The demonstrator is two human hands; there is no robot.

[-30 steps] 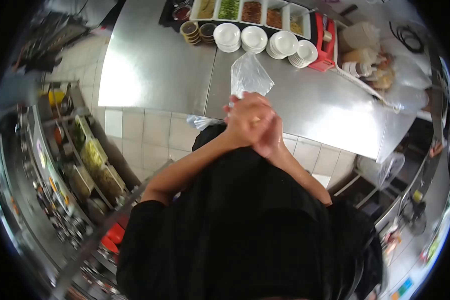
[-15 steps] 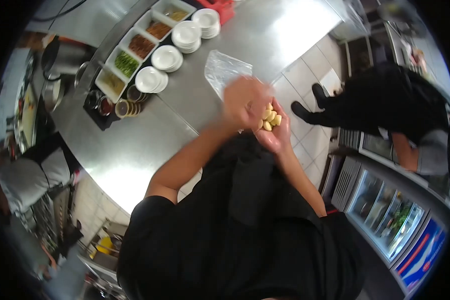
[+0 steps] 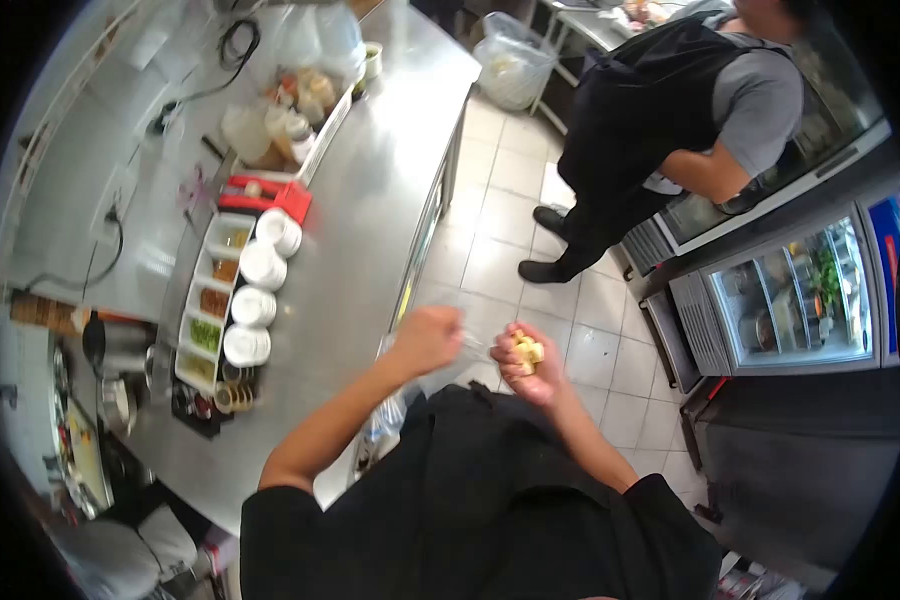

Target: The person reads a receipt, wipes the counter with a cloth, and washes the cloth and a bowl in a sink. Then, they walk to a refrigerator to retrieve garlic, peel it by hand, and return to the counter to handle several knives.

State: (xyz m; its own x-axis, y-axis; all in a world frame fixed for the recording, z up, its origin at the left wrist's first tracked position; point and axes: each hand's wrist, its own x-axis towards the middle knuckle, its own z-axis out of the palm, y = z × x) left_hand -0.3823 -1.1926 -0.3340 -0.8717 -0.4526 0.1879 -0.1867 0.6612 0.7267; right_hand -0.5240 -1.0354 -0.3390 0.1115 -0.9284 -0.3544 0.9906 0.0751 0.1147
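Note:
My right hand (image 3: 544, 382) is curled around several pale yellow peeled garlic cloves (image 3: 526, 350), which show between its fingers and palm. To its left, my left hand (image 3: 428, 340) is closed in a fist, a little blurred. Thin see-through film of a clear plastic bag (image 3: 473, 333) spreads from this fist toward the right hand, and its outline is hard to follow. Both hands are in front of my black apron, past the counter's edge and above the tiled floor.
Along the steel counter (image 3: 350, 190) stand white tubs of chopped food (image 3: 206, 333), stacked white dishes (image 3: 254, 307) and a red holder (image 3: 270, 197). A co-worker in a dark apron (image 3: 625, 120) stands ahead on the right, beside a glass-door fridge (image 3: 800, 300).
My left hand has moved off the right palm to the left, now with the clear plastic at it. My right fingers have curled around the cloves. The view has swung, showing more floor.

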